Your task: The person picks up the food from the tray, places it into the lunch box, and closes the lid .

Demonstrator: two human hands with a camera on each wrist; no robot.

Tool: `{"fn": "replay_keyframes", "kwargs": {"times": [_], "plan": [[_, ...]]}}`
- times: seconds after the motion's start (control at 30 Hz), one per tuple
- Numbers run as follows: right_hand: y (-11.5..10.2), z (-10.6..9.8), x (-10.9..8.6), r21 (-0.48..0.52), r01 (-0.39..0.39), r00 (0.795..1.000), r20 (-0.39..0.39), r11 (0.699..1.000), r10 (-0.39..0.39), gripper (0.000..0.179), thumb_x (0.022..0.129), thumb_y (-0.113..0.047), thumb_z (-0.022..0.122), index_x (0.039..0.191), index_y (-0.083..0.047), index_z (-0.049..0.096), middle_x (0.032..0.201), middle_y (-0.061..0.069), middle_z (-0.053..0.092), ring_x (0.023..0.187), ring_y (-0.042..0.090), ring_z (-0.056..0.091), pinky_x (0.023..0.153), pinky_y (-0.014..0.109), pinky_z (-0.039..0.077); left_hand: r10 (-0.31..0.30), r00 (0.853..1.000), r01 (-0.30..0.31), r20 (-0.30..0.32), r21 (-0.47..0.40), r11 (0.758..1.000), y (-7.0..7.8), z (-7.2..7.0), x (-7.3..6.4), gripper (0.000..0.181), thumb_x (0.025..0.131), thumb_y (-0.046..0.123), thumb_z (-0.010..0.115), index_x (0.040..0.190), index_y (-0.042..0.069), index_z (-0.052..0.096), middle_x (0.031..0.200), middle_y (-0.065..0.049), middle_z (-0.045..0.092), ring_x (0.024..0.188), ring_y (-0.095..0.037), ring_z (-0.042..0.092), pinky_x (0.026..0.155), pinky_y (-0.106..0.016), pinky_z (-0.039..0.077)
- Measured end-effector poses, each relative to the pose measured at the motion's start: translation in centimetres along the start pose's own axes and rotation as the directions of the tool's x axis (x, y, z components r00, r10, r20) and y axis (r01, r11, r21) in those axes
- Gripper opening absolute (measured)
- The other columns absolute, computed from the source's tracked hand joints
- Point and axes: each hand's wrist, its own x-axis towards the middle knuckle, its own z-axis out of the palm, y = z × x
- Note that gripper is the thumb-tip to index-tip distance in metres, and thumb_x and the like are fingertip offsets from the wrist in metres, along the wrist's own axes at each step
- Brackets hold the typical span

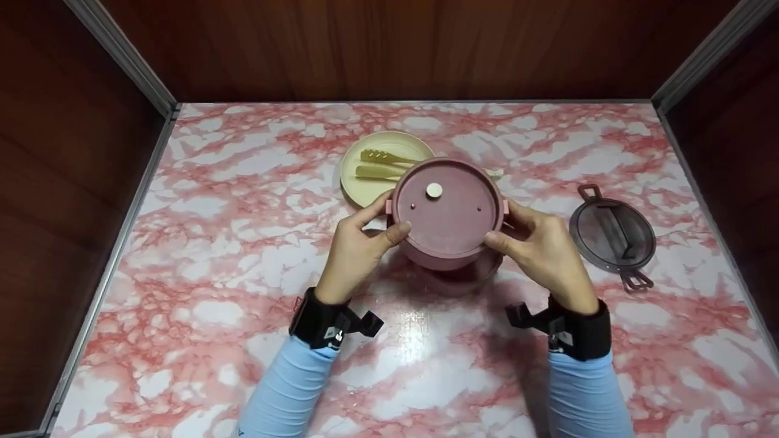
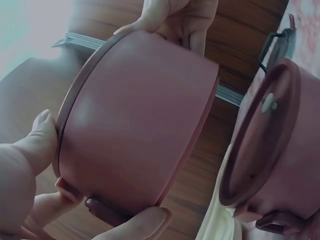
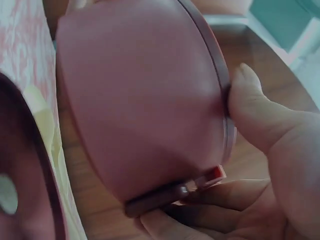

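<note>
A pink lidded toy pot [image 1: 453, 222] with a cream knob on top is held up between both hands, lid tilted toward the head camera. The left hand [image 1: 362, 246] grips its left side handle, thumb on the lid's rim. On the opposite side the right hand [image 1: 541, 246] grips the other handle the same way. Below it stands a second pink pot [image 1: 456, 287], mostly hidden in the head view. The left wrist view shows this lower pot [image 2: 305, 145] with a pale knob on its lid, apart from the held one.
Behind the pots lies a cream plate [image 1: 353, 190] bearing a slotted utensil [image 1: 380, 156] and a flat yellow-green utensil [image 1: 372, 173]. A dark round lidded pan [image 1: 611, 236] with loop handles sits at right. Wood-look panels [image 1: 389, 48] enclose the marbled table [image 1: 213, 340].
</note>
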Motion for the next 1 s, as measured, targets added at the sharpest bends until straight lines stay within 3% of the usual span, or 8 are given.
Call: {"fn": "replay_keyframes", "kwargs": {"times": [0.2, 0.3, 0.43, 0.7, 0.83, 0.93, 1.0], "plan": [[2.1, -0.1, -0.2, 0.014, 0.007, 1.000, 0.022, 1.000, -0.007, 0.050, 0.086, -0.016, 0.078, 0.131, -0.003, 0.063, 0.119, 0.012, 0.069, 0.108, 0.020, 0.066, 0.086, 0.022, 0.054, -0.048, 0.998, 0.045, 0.030, 0.082, 0.996, -1.2, 0.4, 0.1, 0.062, 0.084, 0.029, 0.080, 0.140, 0.014, 0.057, 0.119, -0.009, 0.064, 0.085, -0.023, 0.071, 0.076, -0.037, 0.060], [2.7, -0.4, -0.1, -0.002, -0.005, 0.999, 0.046, 1.000, 0.005, 0.043, 0.086, -0.018, 0.078, 0.126, -0.006, 0.067, 0.112, 0.008, 0.072, 0.102, 0.018, 0.068, 0.083, 0.021, 0.055, -0.048, 0.998, 0.043, 0.031, 0.131, 0.990, -1.7, 0.7, 0.2, 0.061, 0.084, 0.026, 0.080, 0.139, 0.013, 0.057, 0.124, -0.010, 0.065, 0.099, -0.018, 0.067, 0.079, -0.032, 0.058], [3.0, -1.0, -0.1, -0.014, -0.037, 0.996, 0.075, 0.999, 0.038, 0.039, 0.087, -0.021, 0.077, 0.123, -0.008, 0.069, 0.109, 0.006, 0.073, 0.101, 0.017, 0.068, 0.081, 0.021, 0.054, -0.035, 0.998, 0.027, 0.044, 0.174, 0.984, -2.0, 1.2, 0.3, 0.059, 0.084, 0.027, 0.080, 0.138, 0.014, 0.058, 0.122, -0.008, 0.066, 0.100, -0.016, 0.065, 0.075, -0.032, 0.059], [3.4, -2.3, -0.3, -0.107, -0.070, 0.992, 0.099, 0.992, 0.081, 0.050, 0.087, -0.028, 0.077, 0.132, -0.011, 0.064, 0.116, 0.005, 0.070, 0.105, 0.015, 0.066, 0.080, 0.018, 0.053, -0.027, 0.997, 0.007, 0.079, 0.253, 0.968, -2.7, 2.2, 0.8, 0.066, 0.082, 0.040, 0.080, 0.138, 0.014, 0.059, 0.109, 0.002, 0.070, 0.089, -0.017, 0.065, 0.070, -0.029, 0.056], [3.7, -2.6, -0.1, -0.141, -0.035, 0.993, 0.107, 0.989, 0.051, 0.050, 0.085, -0.028, 0.079, 0.131, -0.012, 0.065, 0.118, 0.004, 0.070, 0.106, 0.014, 0.065, 0.082, 0.019, 0.053, -0.021, 0.997, -0.003, 0.069, 0.324, 0.946, -2.6, 2.5, 1.0, 0.069, 0.078, 0.047, 0.080, 0.137, 0.016, 0.061, 0.115, 0.002, 0.070, 0.072, -0.014, 0.066, 0.065, -0.029, 0.055], [3.9, -2.8, 0.0, -0.167, -0.013, 0.993, 0.118, 0.986, 0.033, 0.058, 0.082, -0.028, 0.081, 0.134, -0.009, 0.063, 0.119, 0.004, 0.069, 0.105, 0.014, 0.066, 0.082, 0.019, 0.053, -0.014, 0.997, -0.015, 0.070, 0.394, 0.919, -2.5, 2.5, 1.2, 0.070, 0.076, 0.050, 0.080, 0.136, 0.019, 0.062, 0.126, -0.002, 0.067, 0.079, -0.011, 0.065, 0.076, -0.027, 0.054], [3.9, -2.8, 0.0, -0.181, -0.007, 0.991, 0.133, 0.984, 0.031, 0.067, 0.080, -0.029, 0.083, 0.138, -0.007, 0.058, 0.120, 0.006, 0.069, 0.104, 0.014, 0.066, 0.082, 0.019, 0.053, -0.018, 0.997, -0.016, 0.076, 0.427, 0.904, -2.4, 2.4, 1.1, 0.070, 0.075, 0.050, 0.080, 0.136, 0.021, 0.061, 0.129, -0.004, 0.065, 0.070, -0.009, 0.061, 0.076, -0.026, 0.053]]}}
